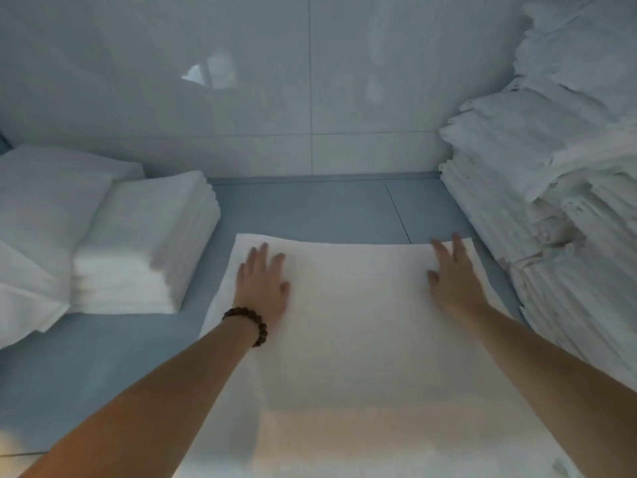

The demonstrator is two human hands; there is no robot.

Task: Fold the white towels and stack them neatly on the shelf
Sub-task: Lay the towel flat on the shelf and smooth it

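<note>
The left hand [263, 282] and right hand [453, 276] are being pressed flat, fingers spread, gripping nothing, on the far corners of the towel [358, 326], which is lying spread on the counter [310, 208]. A folded stack [144, 243] is sitting left of the towel, a tall pile [558, 215] right of it.

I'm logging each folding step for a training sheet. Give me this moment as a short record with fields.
surface: blue-grey table
towel in work: white towel spread flat in the middle
left hand: open, palm flat on the towel, bead bracelet on the wrist
right hand: open, flat on the towel
left side: neat folded stack
right side: tall looser pile
backdrop: glossy tiled wall
</note>
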